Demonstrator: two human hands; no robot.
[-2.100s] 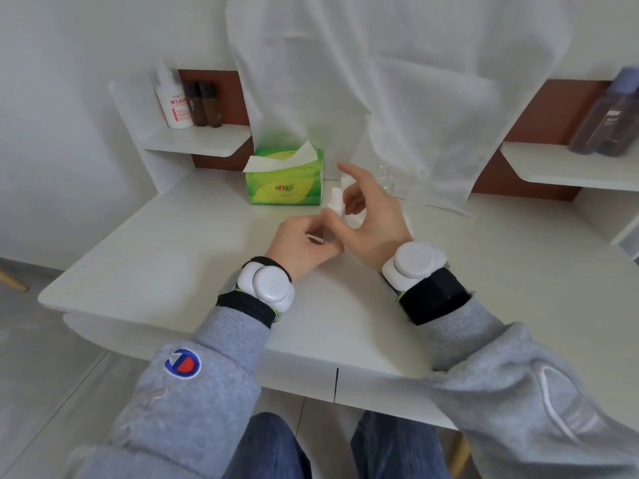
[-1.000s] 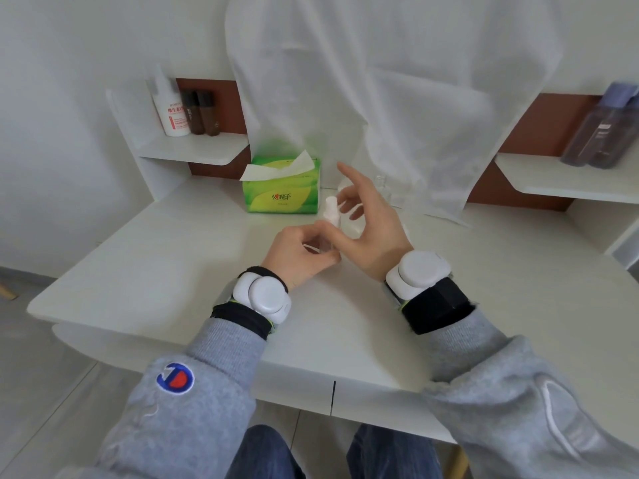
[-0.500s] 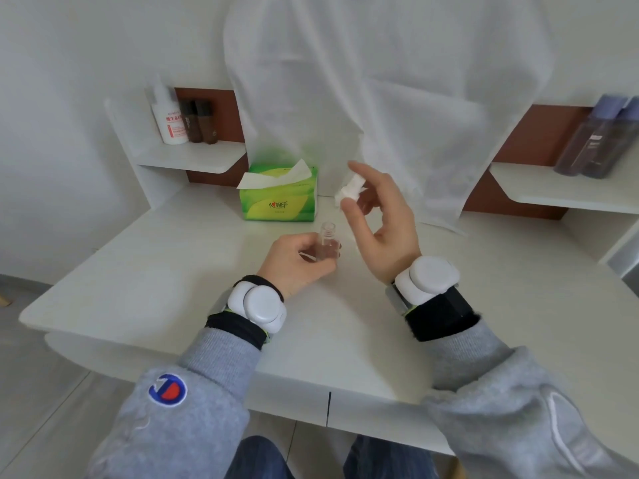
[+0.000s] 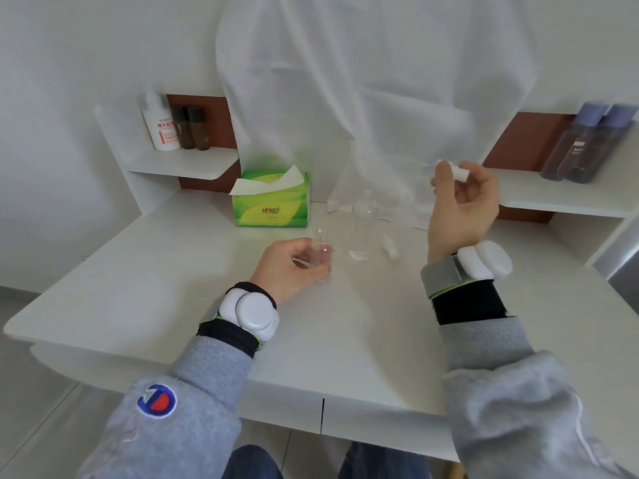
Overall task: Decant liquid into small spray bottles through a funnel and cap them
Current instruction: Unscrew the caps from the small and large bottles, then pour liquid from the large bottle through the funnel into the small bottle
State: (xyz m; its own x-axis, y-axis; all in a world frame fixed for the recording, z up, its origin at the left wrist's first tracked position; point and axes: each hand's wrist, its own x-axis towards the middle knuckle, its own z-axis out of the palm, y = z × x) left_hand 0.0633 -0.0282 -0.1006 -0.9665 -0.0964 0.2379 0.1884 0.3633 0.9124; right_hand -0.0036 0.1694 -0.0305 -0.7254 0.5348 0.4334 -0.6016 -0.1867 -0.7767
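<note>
Near the centre of the tabletop (image 4: 173, 288), the left hand (image 4: 294, 267) rests on the surface. Its fingers are curled round the lower body of the small spray bottle (image 4: 321, 248). The bottle is clear, stands upright on the tabletop, and its neck is uncapped.

Just right of the bottle, two small white parts (image 4: 358, 254) lie on the tabletop, apart from each other. What they are cannot be told.

Behind them, toward the far edge, a larger clear bottle (image 4: 364, 214) stands upright.

The right hand (image 4: 463, 205) is raised above the right side of the tabletop. Its fingers are curled, and thumb and fingertips pinch the white spray cap (image 4: 458, 171).

A green tissue box (image 4: 271, 205) sits at the far edge, left of centre, with a sheet sticking out.

A white sheet (image 4: 363, 81) hangs behind the far edge.

- Left shelf (image 4: 179, 165): one white bottle (image 4: 161, 127) and two brown bottles (image 4: 189, 127).
- Right shelf (image 4: 570, 198): two dark bottles (image 4: 584, 146).
</note>
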